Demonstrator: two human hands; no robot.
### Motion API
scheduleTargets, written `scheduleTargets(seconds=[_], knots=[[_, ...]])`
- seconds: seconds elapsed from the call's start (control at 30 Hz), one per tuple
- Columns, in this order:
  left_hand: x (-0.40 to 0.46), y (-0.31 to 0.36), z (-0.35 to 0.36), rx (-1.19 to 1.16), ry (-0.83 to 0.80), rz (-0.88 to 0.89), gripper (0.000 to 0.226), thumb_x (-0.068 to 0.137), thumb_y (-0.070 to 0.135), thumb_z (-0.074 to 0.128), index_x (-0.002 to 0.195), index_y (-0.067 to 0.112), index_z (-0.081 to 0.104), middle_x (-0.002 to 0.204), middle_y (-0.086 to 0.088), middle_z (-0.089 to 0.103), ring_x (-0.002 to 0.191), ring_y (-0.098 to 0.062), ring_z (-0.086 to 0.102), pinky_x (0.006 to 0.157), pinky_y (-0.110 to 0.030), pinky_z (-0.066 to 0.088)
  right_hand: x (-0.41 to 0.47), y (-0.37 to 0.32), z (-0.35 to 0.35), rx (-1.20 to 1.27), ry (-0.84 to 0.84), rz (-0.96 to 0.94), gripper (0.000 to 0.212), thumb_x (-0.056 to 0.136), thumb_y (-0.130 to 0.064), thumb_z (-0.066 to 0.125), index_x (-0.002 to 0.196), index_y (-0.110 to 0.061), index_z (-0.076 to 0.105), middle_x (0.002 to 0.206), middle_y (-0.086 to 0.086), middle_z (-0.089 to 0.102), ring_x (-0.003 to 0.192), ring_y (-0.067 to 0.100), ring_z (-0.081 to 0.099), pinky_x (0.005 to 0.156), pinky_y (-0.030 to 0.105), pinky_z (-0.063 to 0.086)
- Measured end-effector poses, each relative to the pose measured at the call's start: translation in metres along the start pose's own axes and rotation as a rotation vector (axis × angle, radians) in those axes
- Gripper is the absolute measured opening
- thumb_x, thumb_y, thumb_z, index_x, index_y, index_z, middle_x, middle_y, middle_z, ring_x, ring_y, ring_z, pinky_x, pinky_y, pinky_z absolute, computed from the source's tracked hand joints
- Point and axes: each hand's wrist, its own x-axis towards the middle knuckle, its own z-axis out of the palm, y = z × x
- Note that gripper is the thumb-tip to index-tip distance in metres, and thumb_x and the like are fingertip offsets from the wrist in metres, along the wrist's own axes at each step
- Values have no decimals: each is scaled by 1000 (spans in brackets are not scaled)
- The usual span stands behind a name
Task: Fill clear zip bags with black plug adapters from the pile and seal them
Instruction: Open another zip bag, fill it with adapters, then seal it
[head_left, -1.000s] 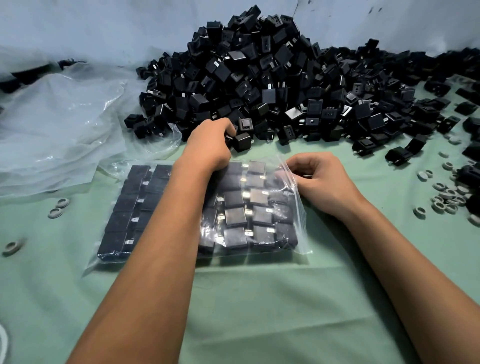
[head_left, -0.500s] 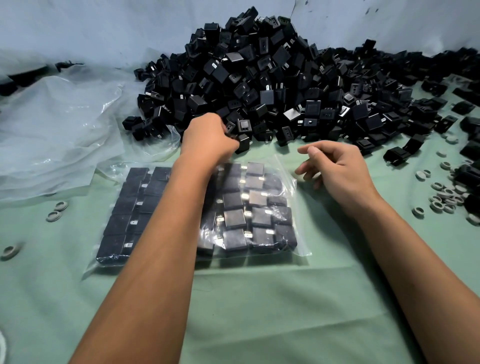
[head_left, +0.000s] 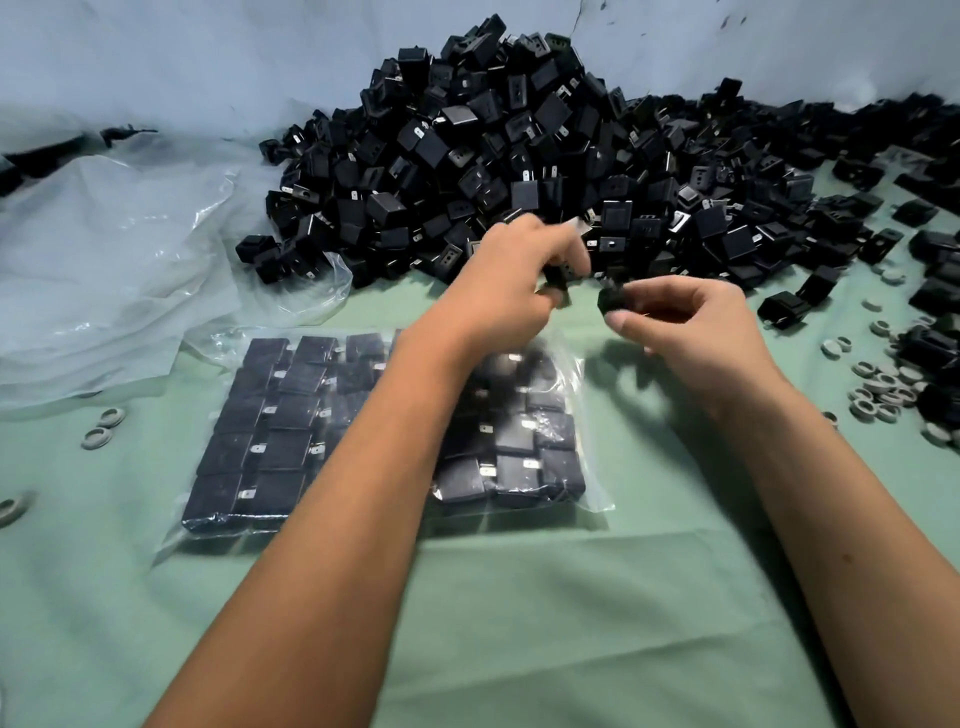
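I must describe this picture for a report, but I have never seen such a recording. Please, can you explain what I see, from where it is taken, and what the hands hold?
No machine here: a person works with bare hands, filmed by a camera on their head looking down. The left hand and the right hand each hold a black adapter, just taken from the big pile. Below, on the green cloth, lies a clear zip bag filled with adapters in rows. Empty plastic bags lie at the left; small grey rings at the right.
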Motion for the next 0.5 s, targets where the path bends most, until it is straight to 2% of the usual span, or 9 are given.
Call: scheduleTargets(seconds=[0.07, 0.13, 0.2, 0.27, 0.33, 0.43, 0.5], knots=[[-3, -10, -4, 89, -174, -63, 40, 96, 1, 59, 113, 35, 73, 120, -2, 53, 122, -23, 38, 108, -37, 33, -1, 1, -4, -121, -70, 0, 30, 77, 0, 87, 100, -17, 79, 79, 11, 76, 63, 23, 70, 54, 32, 55], [-5, -15, -3, 113, -252, -104, 43, 99, 3, 57, 113, 40, 74, 124, -1, 51, 127, -23, 32, 112, -38, 27, -3, 0, -3, -210, -152, -15, 34, 77, 3, 87, 101, -21, 79, 76, 9, 74, 61, 18, 66, 57, 31, 56], [-6, -18, -1, 109, -247, -114, 39, 101, 7, 57, 111, 40, 74, 124, -1, 51, 131, -24, 29, 115, -41, 25, -5, -1, 2, -215, -246, -19, 37, 80, 6, 82, 98, -27, 81, 75, 8, 72, 59, 15, 63, 55, 29, 56], [-4, -20, 0, 120, -220, -100, 31, 101, 11, 60, 107, 38, 74, 122, -1, 52, 130, -25, 30, 115, -45, 27, -7, 0, 7, -199, -297, -19, 43, 84, 6, 79, 95, -36, 81, 72, -1, 67, 58, 14, 61, 50, 25, 54], [-3, -21, 2, 127, -199, -88, 22, 98, 16, 66, 102, 37, 73, 121, -1, 52, 127, -24, 31, 114, -46, 29, -8, 1, 10, -190, -294, -23, 42, 86, 6, 78, 102, -33, 80, 74, -2, 65, 60, 14, 60, 49, 24, 51], [-3, -23, 4, 122, -176, -80, 15, 96, 20, 71, 101, 34, 74, 117, 1, 52, 117, -17, 30, 112, -42, 31, -7, 1, 13, -300, -261, -104, 40, 85, 4, 79, 113, -25, 77, 85, 2, 67, 73, 11, 61, 62, 25, 54], [-3, -23, 5, 98, -160, -76, 14, 95, 20, 72, 101, 32, 74, 114, 2, 51, 114, -15, 29, 110, -36, 31, -8, 1, 15, -389, -246, -185, 40, 84, 3, 80, 113, -24, 77, 89, -6, 67, 78, 8, 61, 68, 24, 56]])
